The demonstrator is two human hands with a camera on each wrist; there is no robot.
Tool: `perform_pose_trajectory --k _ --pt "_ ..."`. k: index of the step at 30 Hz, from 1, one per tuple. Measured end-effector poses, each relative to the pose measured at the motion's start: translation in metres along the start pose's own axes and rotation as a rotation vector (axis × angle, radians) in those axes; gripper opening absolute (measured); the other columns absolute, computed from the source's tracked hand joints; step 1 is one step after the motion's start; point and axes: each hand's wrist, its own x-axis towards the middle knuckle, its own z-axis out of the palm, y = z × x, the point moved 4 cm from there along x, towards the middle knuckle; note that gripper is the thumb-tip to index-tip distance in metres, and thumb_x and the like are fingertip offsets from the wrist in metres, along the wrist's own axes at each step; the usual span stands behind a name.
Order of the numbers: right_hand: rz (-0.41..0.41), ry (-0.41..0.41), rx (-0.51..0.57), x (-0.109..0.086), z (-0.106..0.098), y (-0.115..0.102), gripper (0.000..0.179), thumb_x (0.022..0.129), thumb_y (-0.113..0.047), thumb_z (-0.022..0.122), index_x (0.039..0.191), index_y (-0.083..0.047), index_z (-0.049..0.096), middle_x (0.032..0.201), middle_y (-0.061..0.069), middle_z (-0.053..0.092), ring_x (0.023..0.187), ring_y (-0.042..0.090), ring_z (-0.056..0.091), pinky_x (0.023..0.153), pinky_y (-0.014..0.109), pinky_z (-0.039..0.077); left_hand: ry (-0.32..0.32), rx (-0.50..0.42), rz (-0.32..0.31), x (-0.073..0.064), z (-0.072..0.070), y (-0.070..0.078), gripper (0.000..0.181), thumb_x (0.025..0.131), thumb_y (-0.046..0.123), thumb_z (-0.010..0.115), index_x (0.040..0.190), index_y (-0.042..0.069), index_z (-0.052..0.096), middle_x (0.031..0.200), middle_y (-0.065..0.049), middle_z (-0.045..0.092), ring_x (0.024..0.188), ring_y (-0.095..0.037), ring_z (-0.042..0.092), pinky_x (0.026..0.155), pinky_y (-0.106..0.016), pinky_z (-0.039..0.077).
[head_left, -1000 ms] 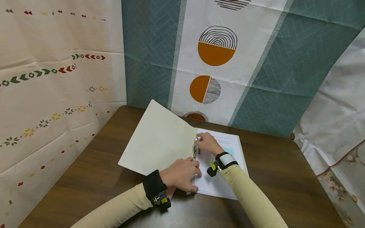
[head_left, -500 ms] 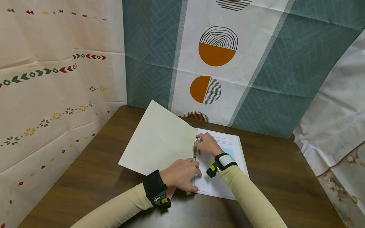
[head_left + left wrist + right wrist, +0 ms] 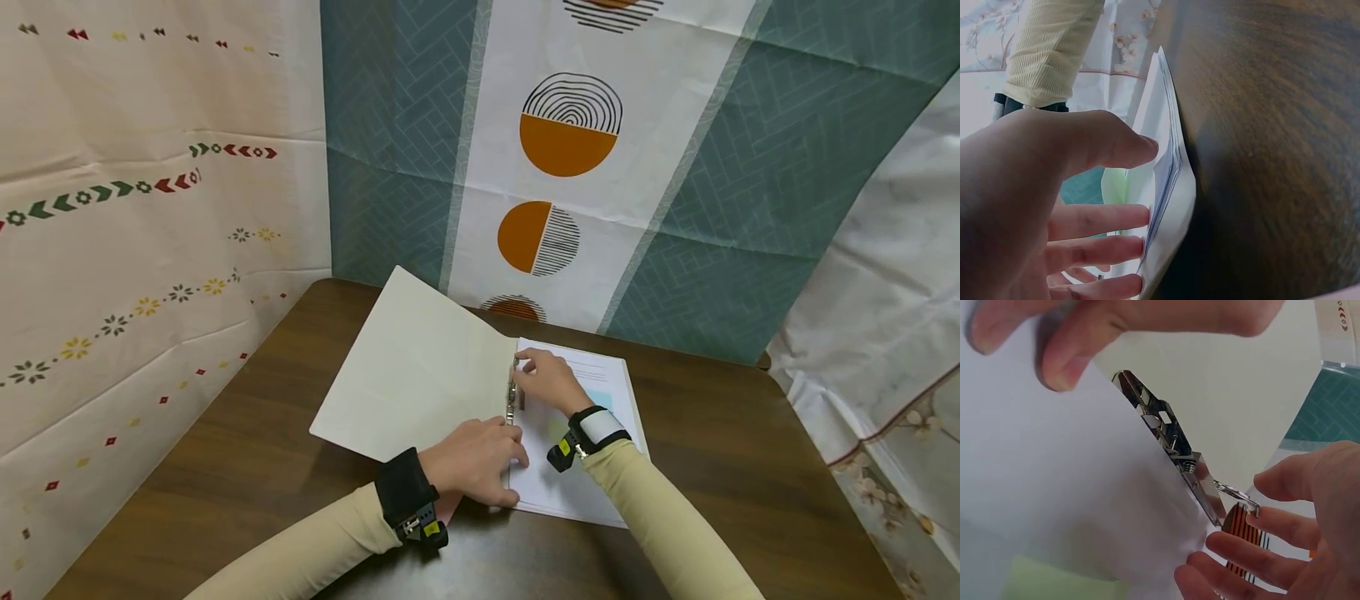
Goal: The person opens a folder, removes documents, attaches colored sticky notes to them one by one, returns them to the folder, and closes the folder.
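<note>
A pale file folder (image 3: 412,375) lies spread on the table, its cover slanting to the left. A stack of white paper (image 3: 573,492) lies on its right side. Along the spine runs a metal clip (image 3: 1163,422) with a spring and a thin lever (image 3: 1235,492). My right hand (image 3: 551,383) pinches the lever's bent end between thumb and index finger, the other fingers loosely bent beside it. Across the near part of the spine, my left hand (image 3: 480,462) rests with spread fingers, fingertips and thumb on the paper by its left edge.
The brown wooden table (image 3: 255,442) extends around the folder. Under the left wrist a pink edge (image 3: 447,507) shows. A patterned curtain (image 3: 390,150) hangs behind the table, with light cloths on both sides. A green patch (image 3: 1063,578) marks the top sheet.
Both hands keep their places on the folder. The head view has shifted very slightly; the right wrist sits a touch lower and further right in it.
</note>
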Motion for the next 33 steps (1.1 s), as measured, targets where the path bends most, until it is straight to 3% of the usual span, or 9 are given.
perform_pose_trajectory --k 2,6,7,10,14,16,17,27,33 --pt "-0.009 0.015 -0.008 -0.003 -0.002 -0.002 0.048 0.108 -0.026 0.066 0.151 -0.005 0.068 0.137 0.027 0.078 0.12 0.04 0.076 0.086 0.044 0.063 0.001 0.004 0.0 0.0 -0.001 0.0 0.042 0.087 0.051 0.088 0.123 0.029 0.087 0.117 0.007 0.075 0.097 -0.008 0.058 0.067 -0.022 0.04" --pt "-0.041 0.058 -0.011 0.024 0.009 0.035 0.044 0.105 -0.031 0.068 0.147 -0.018 0.074 0.13 0.014 0.084 0.112 0.029 0.08 0.076 0.035 0.061 -0.003 0.004 0.003 0.0 -0.002 0.001 0.041 0.087 0.05 0.088 0.122 0.028 0.087 0.114 0.006 0.074 0.094 -0.008 0.056 0.066 -0.022 0.039" --pt "-0.068 0.083 -0.022 0.032 0.013 0.047 0.042 0.103 -0.031 0.068 0.143 -0.02 0.076 0.125 0.011 0.085 0.108 0.027 0.081 0.072 0.033 0.06 -0.004 0.001 0.003 0.0 -0.002 0.001 0.041 0.087 0.05 0.088 0.121 0.028 0.088 0.113 0.006 0.074 0.094 -0.008 0.056 0.066 -0.022 0.039" --pt "-0.161 0.134 -0.032 0.029 0.01 0.049 0.037 0.104 -0.032 0.067 0.137 -0.023 0.08 0.12 0.005 0.087 0.106 0.023 0.083 0.074 0.035 0.061 -0.001 0.007 0.005 0.0 -0.001 0.0 0.04 0.087 0.05 0.088 0.121 0.028 0.087 0.113 0.007 0.073 0.094 -0.008 0.056 0.065 -0.022 0.039" --pt "-0.207 0.17 -0.027 -0.015 -0.011 -0.002 0.028 0.107 -0.024 0.069 0.127 -0.01 0.083 0.119 0.009 0.088 0.109 0.03 0.084 0.084 0.043 0.065 0.008 0.017 0.005 0.001 0.0 -0.001 0.04 0.087 0.05 0.087 0.122 0.029 0.087 0.117 0.006 0.075 0.097 -0.01 0.059 0.066 -0.024 0.042" --pt "-0.209 0.183 -0.031 -0.02 -0.012 -0.009 0.024 0.109 -0.023 0.072 0.122 -0.009 0.085 0.117 0.008 0.088 0.108 0.03 0.084 0.083 0.042 0.064 0.008 0.017 0.003 0.001 0.0 -0.001 0.04 0.087 0.05 0.087 0.122 0.029 0.087 0.118 0.006 0.075 0.099 -0.011 0.061 0.067 -0.024 0.043" --pt "-0.186 0.185 -0.042 -0.03 -0.016 -0.022 0.021 0.108 -0.018 0.073 0.119 -0.006 0.086 0.116 0.01 0.088 0.107 0.033 0.084 0.082 0.043 0.064 0.008 0.015 0.003 0.001 0.001 -0.001 0.04 0.088 0.05 0.087 0.122 0.029 0.087 0.118 0.006 0.075 0.1 -0.011 0.061 0.068 -0.024 0.044" --pt "-0.32 0.191 -0.032 -0.032 -0.018 -0.014 0.013 0.103 -0.018 0.079 0.099 -0.013 0.09 0.094 0.002 0.088 0.091 0.021 0.082 0.075 0.035 0.061 0.012 0.016 0.011 0.0 -0.001 0.001 0.04 0.086 0.05 0.087 0.12 0.028 0.088 0.115 0.006 0.074 0.099 -0.012 0.062 0.068 -0.025 0.045" --pt "-0.258 0.108 -0.084 -0.041 -0.019 -0.025 0.01 0.1 -0.012 0.08 0.098 -0.01 0.09 0.094 0.006 0.088 0.087 0.019 0.081 0.072 0.032 0.055 0.02 0.014 0.015 0.0 -0.001 0.001 0.039 0.087 0.049 0.087 0.12 0.028 0.088 0.114 0.007 0.074 0.1 -0.011 0.063 0.068 -0.025 0.045"
